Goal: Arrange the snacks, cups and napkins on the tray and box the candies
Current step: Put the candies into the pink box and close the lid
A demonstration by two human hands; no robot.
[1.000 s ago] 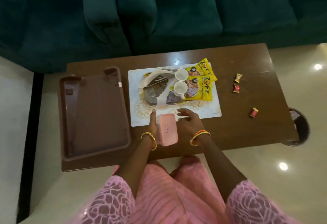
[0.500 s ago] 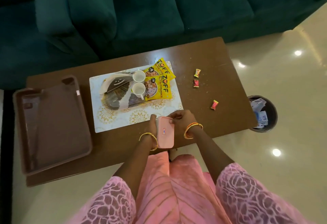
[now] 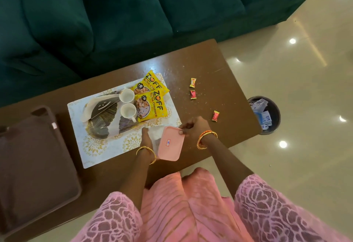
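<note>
A small box with a pink lid point(image 3: 171, 143) rests at the near edge of the brown table point(image 3: 206, 73). My right hand point(image 3: 193, 128) pinches the lid's far right corner and tilts it up. My left hand point(image 3: 148, 140) grips the clear box base on its left side. Three wrapped candies lie to the right: one yellow point(image 3: 192, 82), one red point(image 3: 193, 94), another red point(image 3: 215, 115). A dark leaf-pattern tray point(image 3: 104, 116) on a white placemat point(image 3: 89, 146) carries two white cups point(image 3: 126, 95) point(image 3: 128, 110), two yellow snack packets point(image 3: 150, 106) and napkins point(image 3: 89, 108).
A large brown plastic tray point(image 3: 34, 157) lies at the table's left end. A dark waste bin point(image 3: 264, 114) with paper in it stands on the floor to the right. A green sofa point(image 3: 124, 12) runs along the table's far side.
My view has swung to the right. My right hand has raised the pink lid's right side off the box while my left hand stays on the box.
</note>
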